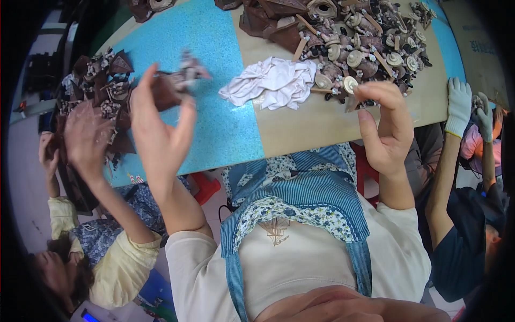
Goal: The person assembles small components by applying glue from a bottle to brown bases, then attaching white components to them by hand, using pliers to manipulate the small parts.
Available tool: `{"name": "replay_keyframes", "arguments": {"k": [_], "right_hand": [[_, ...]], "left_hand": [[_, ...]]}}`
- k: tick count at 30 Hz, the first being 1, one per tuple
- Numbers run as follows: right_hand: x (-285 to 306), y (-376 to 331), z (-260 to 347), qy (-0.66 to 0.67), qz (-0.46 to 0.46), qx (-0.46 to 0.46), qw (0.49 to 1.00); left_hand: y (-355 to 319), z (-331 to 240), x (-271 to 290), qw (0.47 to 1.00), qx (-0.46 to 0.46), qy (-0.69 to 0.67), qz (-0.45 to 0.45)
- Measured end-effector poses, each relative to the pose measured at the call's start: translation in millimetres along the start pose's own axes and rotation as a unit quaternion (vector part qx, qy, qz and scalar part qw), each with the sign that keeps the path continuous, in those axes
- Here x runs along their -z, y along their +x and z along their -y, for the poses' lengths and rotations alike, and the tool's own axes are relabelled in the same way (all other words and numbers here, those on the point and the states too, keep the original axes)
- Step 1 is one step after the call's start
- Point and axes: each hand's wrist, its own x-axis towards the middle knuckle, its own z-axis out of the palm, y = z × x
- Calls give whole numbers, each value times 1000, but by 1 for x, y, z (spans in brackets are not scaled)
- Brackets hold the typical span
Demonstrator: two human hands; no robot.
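On the left, my left hand (161, 121) is raised over the blue part of the table, its thumb and fingers around a small brown figurine (179, 86) blurred by motion. The figurine has a dark brown angular part and a paler upper part. My right hand (389, 126) is held up at the near edge of a figurine pile (370, 48), thumb and fingers curved and apart. Just beyond its fingertips lies a piece with a round cream disc (350, 85); I see no clear grip on it. A crumpled white cloth (273, 83) lies between my hands.
Brown angular pieces with small figures (104, 80) are heaped on the table's left, where a co-worker's hand (88, 134) moves, blurred. More brown angular pieces (268, 29) lie at the back. On the right, another person's gloved hand (458, 104) rests at the table edge.
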Motion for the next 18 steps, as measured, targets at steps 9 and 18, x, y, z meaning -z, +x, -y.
{"name": "replay_keyframes", "arguments": {"k": [9, 18], "right_hand": [[-5, -19, -8, -83, -28, -10, 996], [32, -74, -30, -179, -228, 17, 957]], "left_hand": [[47, -49, -72, 960, -211, 179, 28], [67, -39, -97, 980, -157, 81, 90]]}}
